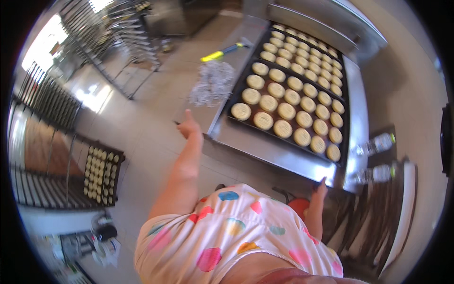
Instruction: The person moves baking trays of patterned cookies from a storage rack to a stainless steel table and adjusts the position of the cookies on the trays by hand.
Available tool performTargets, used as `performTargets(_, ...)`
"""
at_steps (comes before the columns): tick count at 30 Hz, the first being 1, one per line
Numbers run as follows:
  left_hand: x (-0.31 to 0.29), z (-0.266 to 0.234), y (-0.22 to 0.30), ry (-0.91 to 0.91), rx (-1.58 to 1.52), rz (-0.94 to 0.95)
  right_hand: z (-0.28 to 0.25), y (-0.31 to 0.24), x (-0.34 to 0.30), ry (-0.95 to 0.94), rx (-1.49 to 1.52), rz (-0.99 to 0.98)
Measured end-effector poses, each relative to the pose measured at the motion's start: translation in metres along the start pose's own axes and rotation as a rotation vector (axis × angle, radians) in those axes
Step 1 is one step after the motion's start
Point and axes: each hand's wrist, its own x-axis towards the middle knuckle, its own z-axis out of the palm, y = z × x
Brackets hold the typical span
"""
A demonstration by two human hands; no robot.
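My left hand is at the near corner of a steel side shelf, its fingers closed round the edge, with a small dark tip showing beside them. My right hand grips the front edge of the steel table near its right corner, thumb on top and the other fingers hidden below. On this table lie two dark baking trays, a near tray and a far tray behind it. Both carry rows of round, flat, pale pastries with stamped tops.
A crumpled clear plastic sheet and a yellow-and-blue handled tool lie on the side shelf. Two clear bottles stand at the right. Tray racks fill the far left, and another pastry tray sits in a rack at left.
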Motion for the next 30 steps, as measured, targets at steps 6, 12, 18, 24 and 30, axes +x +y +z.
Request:
performTargets(6, -0.016, 0.004, 0.007, 0.02, 0.035, -0.029, -0.022, 0.011, 0.037, -0.135, 0.051, 0.044)
performTargets(12, -0.012, -0.002, 0.007, 0.022, 0.04, -0.042, -0.014, 0.012, 0.033, -0.081, 0.02, 0.007)
performTargets(18, -0.01, 0.001, 0.003, 0.051, 0.052, -0.045, -0.01, 0.008, 0.019, -0.101, 0.036, 0.005)
performTargets(24, -0.012, 0.002, 0.004, 0.02, 0.049, -0.059, -0.018, 0.021, 0.044, -0.092, 0.002, -0.014)
performTargets(30, -0.01, 0.003, 0.004, 0.031, 0.062, -0.058, -0.017, 0.019, 0.04, -0.094, 0.032, -0.009)
